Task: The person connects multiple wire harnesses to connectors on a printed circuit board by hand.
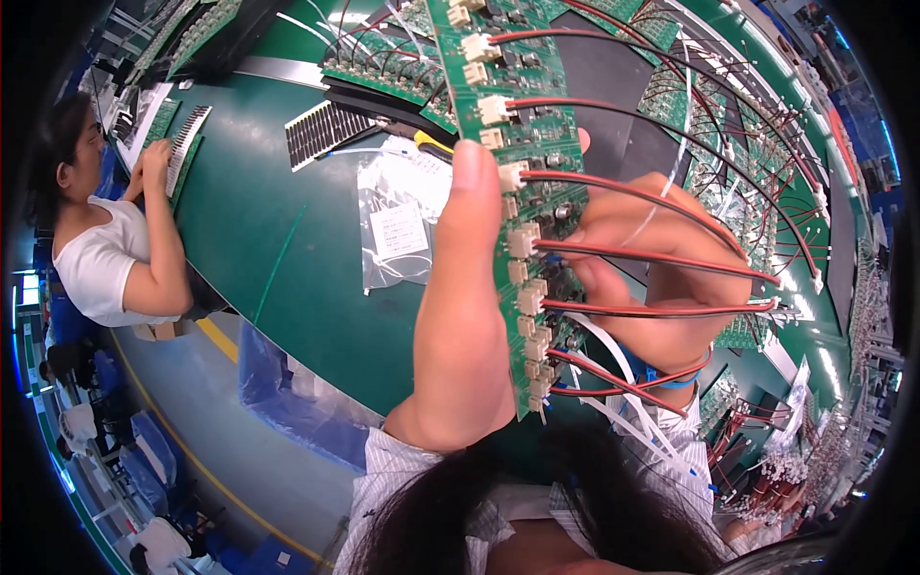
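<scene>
Two hands, left hand (460,316), right hand (661,278), circuit board (522,144) between

1. A green circuit board (522,182) is set with cream-white connectors (524,240).
2. Red and black wires (661,257) are attached.
3. The table (287,259) is dark green.
4. A white, finely striped sleeve (388,479) is seen.

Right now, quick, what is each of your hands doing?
Left hand: closed on the edge of the long green circuit board.
Right hand: fingers on the board's far side, among its red-and-black wires; exact grip cannot be told.
</scene>
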`<state>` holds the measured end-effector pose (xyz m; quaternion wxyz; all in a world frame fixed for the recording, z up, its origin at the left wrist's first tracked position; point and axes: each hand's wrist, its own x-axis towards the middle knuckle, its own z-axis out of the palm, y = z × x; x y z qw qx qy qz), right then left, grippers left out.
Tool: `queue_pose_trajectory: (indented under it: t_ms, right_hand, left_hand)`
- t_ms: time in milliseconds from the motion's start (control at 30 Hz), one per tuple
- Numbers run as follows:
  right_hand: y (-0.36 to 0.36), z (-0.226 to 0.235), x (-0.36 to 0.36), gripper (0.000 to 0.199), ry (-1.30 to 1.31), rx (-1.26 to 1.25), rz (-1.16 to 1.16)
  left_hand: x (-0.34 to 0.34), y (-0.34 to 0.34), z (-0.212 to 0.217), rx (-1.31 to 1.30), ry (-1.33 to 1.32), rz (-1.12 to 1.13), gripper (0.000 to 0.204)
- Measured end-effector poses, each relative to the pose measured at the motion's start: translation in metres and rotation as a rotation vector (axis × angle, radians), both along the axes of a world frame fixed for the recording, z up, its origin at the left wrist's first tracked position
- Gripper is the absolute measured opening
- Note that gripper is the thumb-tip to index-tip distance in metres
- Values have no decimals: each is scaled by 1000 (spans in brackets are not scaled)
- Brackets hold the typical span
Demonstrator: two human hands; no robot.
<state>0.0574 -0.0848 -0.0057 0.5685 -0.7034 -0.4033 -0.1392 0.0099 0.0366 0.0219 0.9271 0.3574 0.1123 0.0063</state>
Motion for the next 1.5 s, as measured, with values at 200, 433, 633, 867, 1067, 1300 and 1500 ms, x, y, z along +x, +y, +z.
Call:
queue_pose_trajectory:
  t_ms: [200,433,633,867,1067,1300,1500]
  right_hand:
    - [1,-4,0,20,-41,-40,5]
    - [0,1,5,20,1,-24,80]
    - [1,2,2,15,82,-1,61]
    - [0,2,2,12,100,-15,51]
    - [0,2,2,12,149,-18,28]
    - [3,0,7,15,46,-58,57]
    - [16,-5,1,12,-109,-24,-52]
  left_hand:
    - [1,19,-34,-524,-456,-192,40]
    - [-3,12,-22,-453,-448,-105,45]
    - [-4,2,-12,-170,-242,26,51]
    - [-3,3,6,116,72,-1,51]
    - [1,3,-6,-89,62,-21,51]
    - [3,1,-9,-17,28,5,51]
    - [4,-4,-2,-124,131,144,50]
